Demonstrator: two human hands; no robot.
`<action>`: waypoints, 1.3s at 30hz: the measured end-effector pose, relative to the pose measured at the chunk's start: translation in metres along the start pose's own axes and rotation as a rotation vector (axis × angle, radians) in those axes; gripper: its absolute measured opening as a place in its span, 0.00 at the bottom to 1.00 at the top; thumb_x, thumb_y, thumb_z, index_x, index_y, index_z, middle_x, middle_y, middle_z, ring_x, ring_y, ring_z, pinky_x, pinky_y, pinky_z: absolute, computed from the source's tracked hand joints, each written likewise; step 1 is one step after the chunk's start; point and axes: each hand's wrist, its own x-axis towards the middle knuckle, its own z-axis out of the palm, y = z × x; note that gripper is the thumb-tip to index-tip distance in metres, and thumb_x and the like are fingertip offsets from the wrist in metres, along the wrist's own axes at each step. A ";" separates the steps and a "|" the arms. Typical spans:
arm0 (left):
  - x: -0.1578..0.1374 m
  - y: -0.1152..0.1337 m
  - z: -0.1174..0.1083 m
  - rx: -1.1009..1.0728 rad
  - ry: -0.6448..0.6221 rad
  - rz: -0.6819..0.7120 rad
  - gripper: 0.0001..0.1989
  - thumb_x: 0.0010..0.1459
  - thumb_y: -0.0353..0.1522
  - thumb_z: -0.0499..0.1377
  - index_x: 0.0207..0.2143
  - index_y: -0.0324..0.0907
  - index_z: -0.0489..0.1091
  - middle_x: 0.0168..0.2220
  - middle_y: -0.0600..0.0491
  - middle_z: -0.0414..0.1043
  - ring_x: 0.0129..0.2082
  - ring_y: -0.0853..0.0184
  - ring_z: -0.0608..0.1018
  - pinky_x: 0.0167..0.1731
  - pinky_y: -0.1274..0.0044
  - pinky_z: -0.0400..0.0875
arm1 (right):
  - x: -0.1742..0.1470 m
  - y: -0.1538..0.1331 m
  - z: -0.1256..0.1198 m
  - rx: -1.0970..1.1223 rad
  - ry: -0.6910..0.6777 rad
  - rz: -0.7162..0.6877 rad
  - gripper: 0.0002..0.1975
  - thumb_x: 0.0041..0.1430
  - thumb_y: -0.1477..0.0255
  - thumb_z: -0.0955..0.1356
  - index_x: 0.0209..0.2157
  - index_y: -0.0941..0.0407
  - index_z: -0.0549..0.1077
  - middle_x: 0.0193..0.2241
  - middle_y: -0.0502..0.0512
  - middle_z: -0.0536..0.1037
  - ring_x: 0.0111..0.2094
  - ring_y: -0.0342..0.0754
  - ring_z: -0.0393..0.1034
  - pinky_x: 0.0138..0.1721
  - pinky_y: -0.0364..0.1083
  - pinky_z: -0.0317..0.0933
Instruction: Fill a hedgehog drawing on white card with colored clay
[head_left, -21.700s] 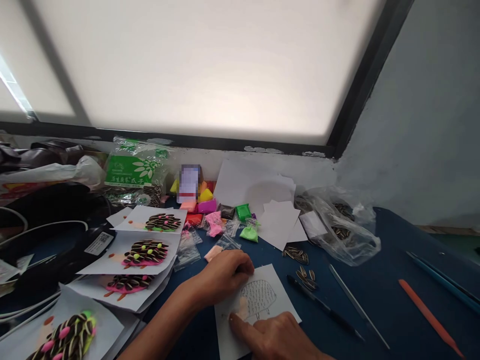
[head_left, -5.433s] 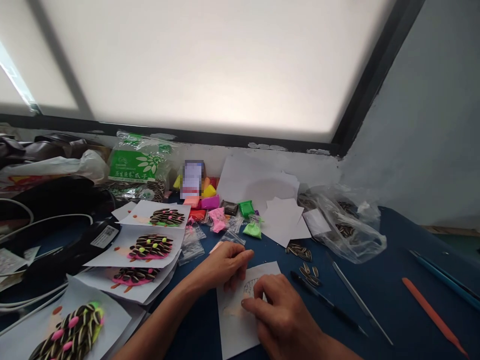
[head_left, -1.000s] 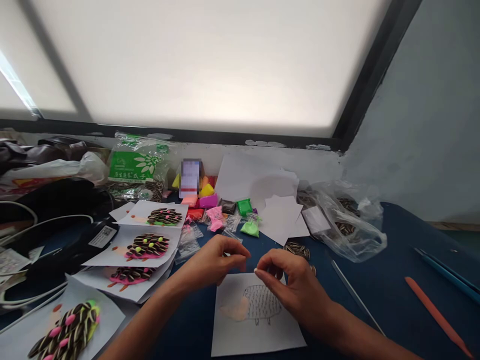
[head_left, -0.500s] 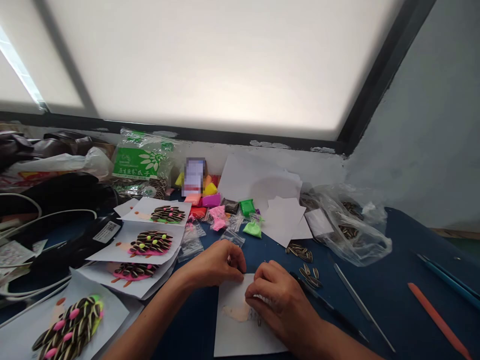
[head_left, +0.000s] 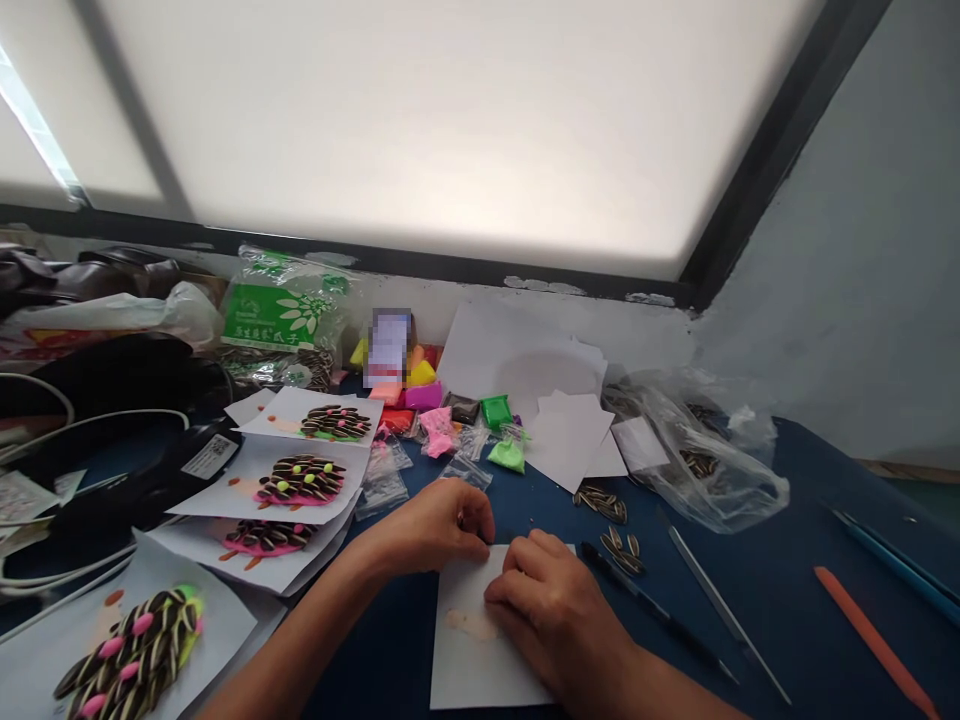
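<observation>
A white sheet of paper (head_left: 465,680) lies on the dark blue table in front of me, with a thin, pale peach clay shape (head_left: 469,624) on it. My left hand (head_left: 446,522) rests at the sheet's top edge, fingers curled inward and thumb tip at the paper; what it holds, if anything, is hidden. Over the right half of the sheet, my right hand (head_left: 551,610) presses down with bent, closed fingers beside the clay. Its fingertips and anything under them are out of sight. Striped sunflower seeds (head_left: 621,550) lie just right of the sheet.
Finished seed-and-clay hedgehog pictures (head_left: 300,480) overlap at left. Packets of coloured clay (head_left: 437,432) and a seed bag (head_left: 281,320) stand behind. To the right are a pen (head_left: 660,610), a metal tool (head_left: 720,600), an orange strip (head_left: 874,640) and a clear plastic bag (head_left: 720,490).
My right hand has shifted slightly left and lower over the paper, covering more of the clay and a small seed-like piece that showed before. My left hand stays nearly still.
</observation>
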 end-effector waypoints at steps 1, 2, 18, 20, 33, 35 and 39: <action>0.000 0.000 0.000 0.000 0.000 -0.005 0.05 0.43 0.29 0.60 0.27 0.41 0.72 0.20 0.60 0.63 0.20 0.72 0.65 0.18 0.82 0.56 | -0.001 -0.001 -0.001 -0.013 -0.008 -0.005 0.08 0.60 0.81 0.66 0.28 0.57 0.73 0.27 0.52 0.70 0.30 0.46 0.61 0.34 0.46 0.54; -0.001 0.000 0.000 0.000 0.000 -0.010 0.05 0.43 0.29 0.60 0.27 0.41 0.72 0.19 0.60 0.63 0.19 0.72 0.64 0.18 0.81 0.56 | -0.002 -0.002 -0.003 -0.026 -0.015 -0.007 0.09 0.61 0.81 0.65 0.29 0.57 0.73 0.28 0.52 0.70 0.30 0.47 0.61 0.34 0.46 0.54; 0.001 -0.002 0.001 0.008 -0.012 0.010 0.05 0.43 0.30 0.60 0.27 0.41 0.72 0.20 0.60 0.63 0.19 0.73 0.64 0.18 0.81 0.56 | -0.012 -0.011 -0.007 -0.223 0.054 -0.113 0.10 0.54 0.81 0.62 0.34 0.58 0.72 0.27 0.55 0.67 0.27 0.48 0.57 0.29 0.47 0.48; 0.001 -0.001 0.002 0.007 -0.014 0.005 0.05 0.43 0.30 0.60 0.27 0.41 0.72 0.21 0.60 0.63 0.19 0.73 0.64 0.17 0.81 0.56 | -0.012 -0.011 -0.003 -0.224 0.083 -0.111 0.10 0.54 0.80 0.61 0.34 0.58 0.72 0.27 0.55 0.67 0.27 0.48 0.57 0.28 0.47 0.47; -0.001 -0.002 0.001 -0.008 -0.022 0.000 0.05 0.44 0.30 0.60 0.27 0.41 0.72 0.21 0.59 0.63 0.19 0.72 0.65 0.16 0.83 0.57 | -0.011 -0.008 0.005 -0.302 0.126 -0.204 0.09 0.58 0.80 0.60 0.34 0.59 0.71 0.24 0.54 0.66 0.26 0.48 0.56 0.27 0.47 0.48; -0.001 -0.001 0.001 0.004 -0.017 0.002 0.05 0.44 0.30 0.60 0.27 0.41 0.72 0.21 0.59 0.63 0.20 0.72 0.65 0.16 0.82 0.57 | -0.011 -0.008 0.000 -0.255 0.090 -0.206 0.09 0.57 0.79 0.61 0.36 0.59 0.72 0.26 0.55 0.67 0.26 0.48 0.57 0.28 0.47 0.49; -0.002 0.000 0.001 0.033 -0.003 0.013 0.04 0.45 0.30 0.60 0.27 0.41 0.72 0.21 0.60 0.62 0.20 0.72 0.65 0.17 0.82 0.56 | -0.011 -0.009 -0.006 -0.189 0.107 -0.160 0.10 0.56 0.79 0.61 0.36 0.58 0.72 0.28 0.56 0.69 0.26 0.48 0.57 0.28 0.47 0.49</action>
